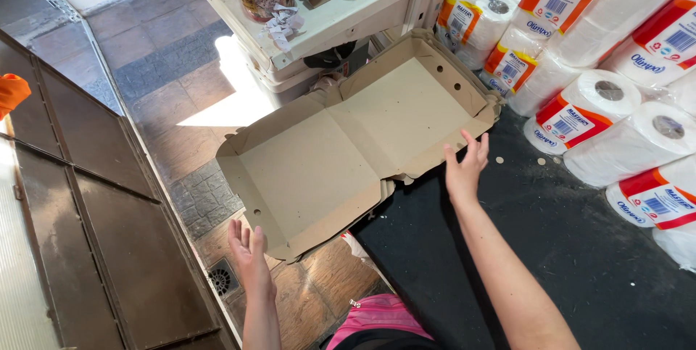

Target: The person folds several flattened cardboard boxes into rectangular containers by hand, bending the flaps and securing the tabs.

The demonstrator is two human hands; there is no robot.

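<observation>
Cardboard box unfolded, long axis lower-left to upper-right; both hands' grip apart, seemingly untouching.

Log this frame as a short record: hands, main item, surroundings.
left hand: open, palm up, just below the box's near corner, not gripping
right hand: open, fingers spread, at the box's near edge
box: flattened brown cardboard, opened out, round holes in its flaps
paper rolls: wrapped packs stacked at right
mat: black, under the rolls
shelf: white, with jars, behind the box
</observation>
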